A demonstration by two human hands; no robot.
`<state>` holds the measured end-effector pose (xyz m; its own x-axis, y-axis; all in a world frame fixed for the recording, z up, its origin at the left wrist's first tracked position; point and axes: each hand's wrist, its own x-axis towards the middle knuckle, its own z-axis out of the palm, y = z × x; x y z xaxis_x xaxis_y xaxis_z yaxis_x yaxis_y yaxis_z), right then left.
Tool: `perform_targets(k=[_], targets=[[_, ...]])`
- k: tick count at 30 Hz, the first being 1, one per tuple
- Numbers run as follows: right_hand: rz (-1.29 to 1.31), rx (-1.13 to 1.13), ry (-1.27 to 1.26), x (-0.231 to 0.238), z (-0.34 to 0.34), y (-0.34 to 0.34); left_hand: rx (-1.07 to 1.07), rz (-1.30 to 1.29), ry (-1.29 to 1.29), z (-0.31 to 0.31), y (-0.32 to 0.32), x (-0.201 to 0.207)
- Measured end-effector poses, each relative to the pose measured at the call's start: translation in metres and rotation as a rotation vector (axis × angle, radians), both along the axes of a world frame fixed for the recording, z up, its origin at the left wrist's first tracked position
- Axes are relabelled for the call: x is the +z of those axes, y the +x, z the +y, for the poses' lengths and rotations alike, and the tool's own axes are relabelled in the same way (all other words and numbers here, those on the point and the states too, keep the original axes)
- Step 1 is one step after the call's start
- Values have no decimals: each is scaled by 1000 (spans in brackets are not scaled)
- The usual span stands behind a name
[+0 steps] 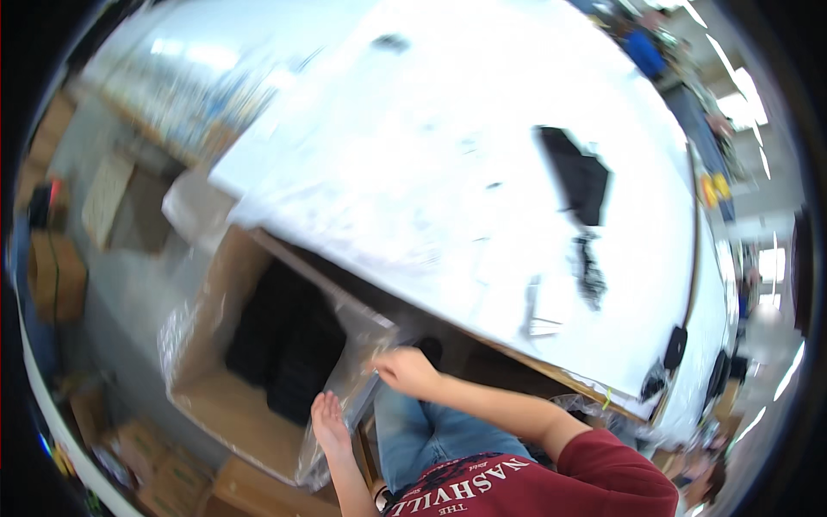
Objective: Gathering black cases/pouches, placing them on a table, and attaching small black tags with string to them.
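An open cardboard box (pixel 247 422) stands at the left below the table's edge, with a clear plastic liner (pixel 175 349) spilling over its sides. Inside lies a stack of black folded cloth (pixel 289 336). My left hand (pixel 330 420) is beside the box's near side, fingers stretched and apart, palm toward the cloth, holding nothing that shows. At the box's right side my right hand (pixel 407 370) has its fingers curled in, pinching at the liner's edge; blur softens the fingertips.
A large white table (pixel 405 172) fills the middle. On it lie a black cloth piece (pixel 579 177), a dark bundle of cords (pixel 589 271) and a white slip (pixel 544 327). More cardboard boxes (pixel 59 274) stand on the floor at the left. A clear bag (pixel 196 207) hangs by the table corner.
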<state>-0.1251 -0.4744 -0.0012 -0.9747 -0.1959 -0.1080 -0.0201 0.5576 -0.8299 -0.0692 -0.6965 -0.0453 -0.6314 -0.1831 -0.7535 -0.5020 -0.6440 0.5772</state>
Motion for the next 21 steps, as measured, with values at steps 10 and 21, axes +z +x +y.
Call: perform_targets(k=[10, 21], targets=[[241, -1567, -84, 130, 225, 282, -2554, 434, 215, 288, 5, 95], [412, -3181, -979, -34, 23, 521, -3018, -208, 459, 431, 233, 52]])
